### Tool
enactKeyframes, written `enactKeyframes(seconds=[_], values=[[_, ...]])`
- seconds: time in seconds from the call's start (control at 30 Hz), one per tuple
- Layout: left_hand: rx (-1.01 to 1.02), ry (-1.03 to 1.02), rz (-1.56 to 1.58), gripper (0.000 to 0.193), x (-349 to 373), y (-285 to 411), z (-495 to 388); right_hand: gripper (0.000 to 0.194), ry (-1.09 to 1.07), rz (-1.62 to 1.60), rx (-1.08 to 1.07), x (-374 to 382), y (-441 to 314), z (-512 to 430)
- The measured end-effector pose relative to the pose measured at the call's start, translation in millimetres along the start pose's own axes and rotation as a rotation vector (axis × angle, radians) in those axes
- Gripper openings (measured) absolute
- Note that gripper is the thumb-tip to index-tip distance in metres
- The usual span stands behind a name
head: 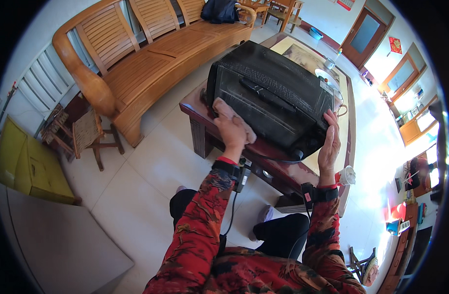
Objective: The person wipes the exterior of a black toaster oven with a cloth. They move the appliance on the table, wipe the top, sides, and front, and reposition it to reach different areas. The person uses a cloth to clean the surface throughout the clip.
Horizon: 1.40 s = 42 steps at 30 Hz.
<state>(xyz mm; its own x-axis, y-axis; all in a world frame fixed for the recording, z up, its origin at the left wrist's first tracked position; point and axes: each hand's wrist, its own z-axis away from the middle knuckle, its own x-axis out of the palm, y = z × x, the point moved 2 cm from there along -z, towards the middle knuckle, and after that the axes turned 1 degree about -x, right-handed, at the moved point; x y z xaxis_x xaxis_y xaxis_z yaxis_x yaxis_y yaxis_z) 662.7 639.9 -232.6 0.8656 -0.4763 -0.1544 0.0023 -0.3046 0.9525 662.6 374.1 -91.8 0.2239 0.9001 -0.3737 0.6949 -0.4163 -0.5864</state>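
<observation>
A black countertop oven (272,92) stands on a low table (283,169) with a dark red edge, its glass door and long handle facing me. My left hand (232,132) presses a pinkish cloth (228,110) against the lower left of the oven's front. With fingers spread along it, my right hand (329,147) rests flat on the oven's right side, near the control knobs (297,153). White marks show on the oven's top and door.
Behind the oven the table holds a metal cup (329,63) and a white plate (325,75). A paper cup (346,176) is by my right wrist. A wooden bench (154,62) stands beyond on the left, with a folding stool (86,132) nearer me.
</observation>
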Motion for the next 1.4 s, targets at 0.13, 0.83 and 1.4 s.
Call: enactKeyframes(seconds=[0.13,0.83,1.4], values=[[-0.063,-0.254,0.088,0.031,18,21,65,0.049,-0.016,0.019,-0.006,0,-2,0],[-0.035,-0.285,0.042,0.038,15,29,77,0.046,0.004,-0.019,-0.011,1,0,1],[-0.123,-0.2,0.088,0.054,25,13,38,0.042,0.007,-0.053,-0.011,0,1,1]])
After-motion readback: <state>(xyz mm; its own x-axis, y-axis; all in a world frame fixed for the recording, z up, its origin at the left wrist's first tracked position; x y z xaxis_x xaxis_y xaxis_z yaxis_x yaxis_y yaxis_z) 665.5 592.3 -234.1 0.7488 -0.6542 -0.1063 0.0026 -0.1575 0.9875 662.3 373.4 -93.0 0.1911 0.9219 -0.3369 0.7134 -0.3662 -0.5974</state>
